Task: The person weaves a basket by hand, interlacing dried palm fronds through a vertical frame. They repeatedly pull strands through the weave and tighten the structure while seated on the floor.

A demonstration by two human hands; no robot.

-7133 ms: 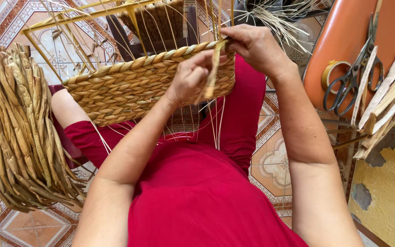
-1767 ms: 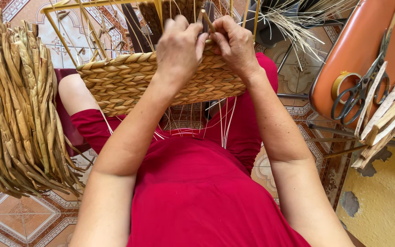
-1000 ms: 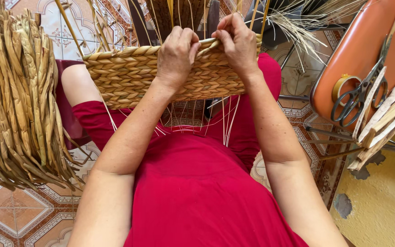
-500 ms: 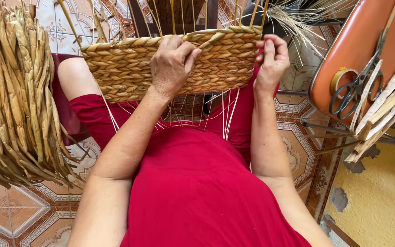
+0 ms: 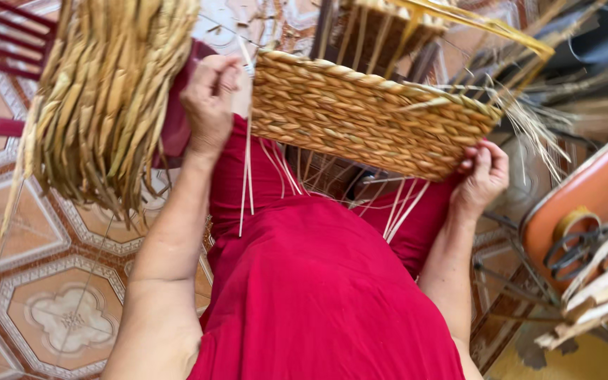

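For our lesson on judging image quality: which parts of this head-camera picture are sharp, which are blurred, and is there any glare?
Head view: the woven basket and left hand are fairly sharp; the right hand slightly soft; the scissors and the chair seat at the right edge smear. The light is even daylight, with no strong glare.

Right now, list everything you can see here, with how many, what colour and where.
basket: one, tan woven, half made, held across the lap, top centre
frame: one, yellow rods, rising above the basket
strands: several, pale, hanging loose below the basket
bundle: one, straw-coloured dried fibre, upper left
scissors: one pair, dark metal, on the chair at right
tape: one roll, tan, beside the scissors
strips: a few, pale, on the chair, lower right
chair: one, orange seat, right edge
floor: patterned tiles, lower left
dress: one, red, centre
left hand: at the basket's left end
right hand: gripping the basket's right lower edge
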